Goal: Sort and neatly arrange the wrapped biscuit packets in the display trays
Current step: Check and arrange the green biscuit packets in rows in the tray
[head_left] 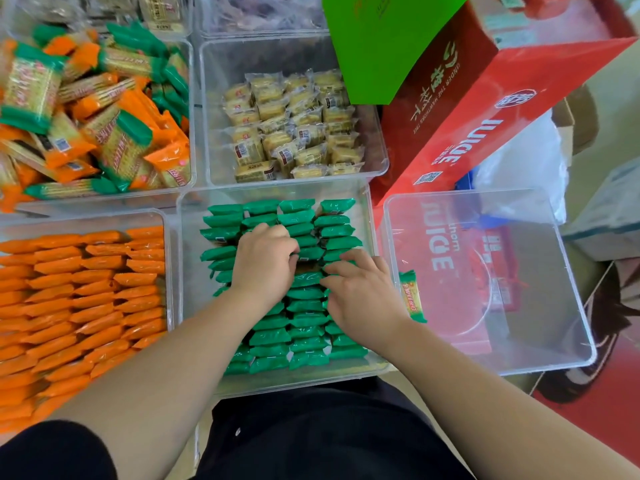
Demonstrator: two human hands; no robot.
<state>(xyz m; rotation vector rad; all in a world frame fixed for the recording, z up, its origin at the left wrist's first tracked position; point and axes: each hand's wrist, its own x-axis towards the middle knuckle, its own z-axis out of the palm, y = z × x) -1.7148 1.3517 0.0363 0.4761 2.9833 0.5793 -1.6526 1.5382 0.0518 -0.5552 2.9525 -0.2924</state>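
A clear tray (375, 367) in front of me holds several rows of green packets (304, 327) standing on edge. My left hand (265, 263) is over the middle rows, its fingers curled down among the green packets. My right hand (360, 296) lies just to the right, fingers spread and pressing on the packet tops. One green-ended packet (412, 296) stands alone against the left wall of the nearly empty clear tray (575, 306) on the right. An orange packet tray (86, 299) sits at the left.
At the back left a tray holds a loose heap of mixed orange and green packets (93, 112). Behind the green tray is a tray of small yellow biscuit packs (294, 126). Red juice cartons (485, 109) and a green box (388, 39) stand at the back right.
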